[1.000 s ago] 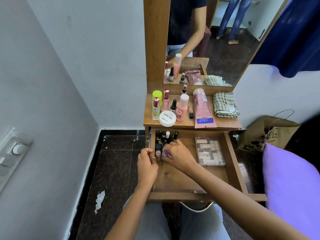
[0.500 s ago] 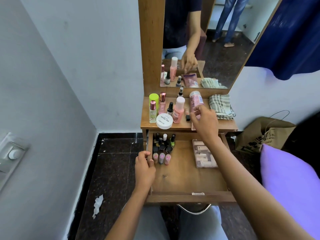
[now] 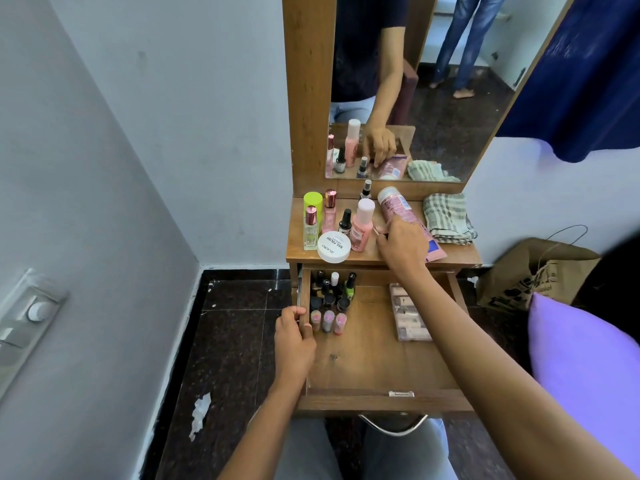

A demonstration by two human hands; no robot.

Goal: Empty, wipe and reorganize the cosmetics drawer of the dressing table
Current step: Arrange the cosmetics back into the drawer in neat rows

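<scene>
The wooden drawer (image 3: 367, 362) is pulled open under the dressing table top (image 3: 298, 244). Several nail polish bottles (image 3: 332, 292) stand in its back left corner. A clear compartment box (image 3: 408, 313) lies at its right side, partly hidden by my forearm. My left hand (image 3: 294, 337) grips the drawer's left wall. My right hand (image 3: 401, 244) is over the table top beside a lying pink tube (image 3: 398, 206) and pinches a small slim cosmetic stick (image 3: 375, 231).
On the table top stand a white nail-polish jar (image 3: 334, 247), a pink bottle (image 3: 362, 223), perfume bottles (image 3: 311, 226) and a folded checked cloth (image 3: 446, 218). A mirror (image 3: 450, 98) rises behind. A paper bag (image 3: 526, 275) and a purple pillow (image 3: 588, 368) are at the right.
My right hand left the small bottles in the drawer, rose to the table top and closed its fingers on the small stick by the pink tube. My left hand stayed on the drawer's left wall.
</scene>
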